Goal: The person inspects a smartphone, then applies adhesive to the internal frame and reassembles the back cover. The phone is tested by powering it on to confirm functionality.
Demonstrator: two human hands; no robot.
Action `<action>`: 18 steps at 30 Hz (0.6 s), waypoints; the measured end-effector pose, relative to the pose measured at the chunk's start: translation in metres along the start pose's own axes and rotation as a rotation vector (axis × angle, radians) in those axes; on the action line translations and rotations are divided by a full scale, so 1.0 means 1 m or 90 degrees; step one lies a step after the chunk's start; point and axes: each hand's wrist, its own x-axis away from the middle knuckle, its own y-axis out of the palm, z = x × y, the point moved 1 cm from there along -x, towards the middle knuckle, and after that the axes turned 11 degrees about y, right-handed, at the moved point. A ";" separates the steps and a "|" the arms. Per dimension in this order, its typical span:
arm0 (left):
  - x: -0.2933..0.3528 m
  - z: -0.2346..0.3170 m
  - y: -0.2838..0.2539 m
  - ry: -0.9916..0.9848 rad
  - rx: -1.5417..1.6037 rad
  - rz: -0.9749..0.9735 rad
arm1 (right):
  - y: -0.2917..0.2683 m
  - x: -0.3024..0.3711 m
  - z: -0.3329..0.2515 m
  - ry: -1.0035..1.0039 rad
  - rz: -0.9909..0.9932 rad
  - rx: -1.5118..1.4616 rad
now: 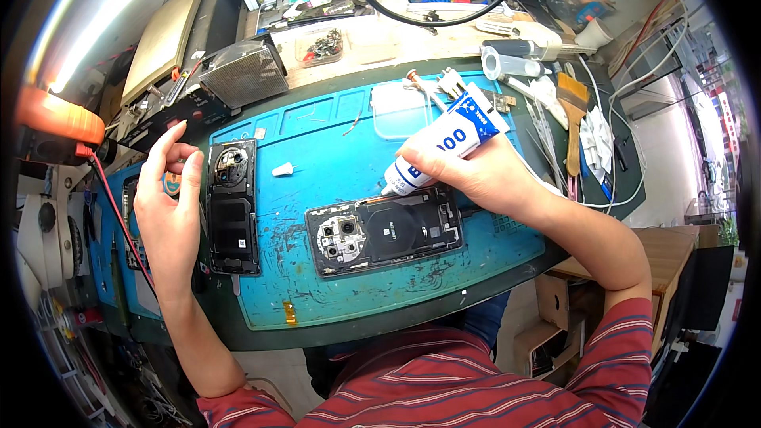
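Note:
A white and blue glue tube (448,147) is gripped in my right hand (460,170), tilted with its nozzle down at the far edge of an opened phone (388,230). The phone lies flat on the blue work mat (277,301), its black inner side and round camera lenses facing up. My left hand (170,206) is raised at the left with its fingers loosely curved and apart, holding nothing. Beside it lies a detached phone back cover (233,206). A small white pointed cap (283,169) rests on the mat between the cover and the tube.
A clear plastic box (403,109) sits at the mat's far side. At right are a brush (572,119), tweezers (544,131) and a syringe (511,63). A red cable (119,218) hangs at left near an orange tool (59,117). Yellow tape (291,314) sticks near the front edge.

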 end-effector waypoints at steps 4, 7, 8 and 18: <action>0.000 0.002 0.000 -0.002 -0.002 -0.001 | -0.003 0.001 0.002 0.012 0.002 0.003; 0.000 0.000 0.000 -0.002 0.000 0.000 | -0.004 0.001 0.003 0.005 0.008 0.011; 0.001 0.000 -0.001 -0.003 -0.001 -0.001 | -0.004 0.001 0.003 0.000 0.011 0.014; 0.000 0.005 0.002 -0.018 -0.010 -0.004 | -0.010 0.004 -0.003 0.009 0.013 -0.010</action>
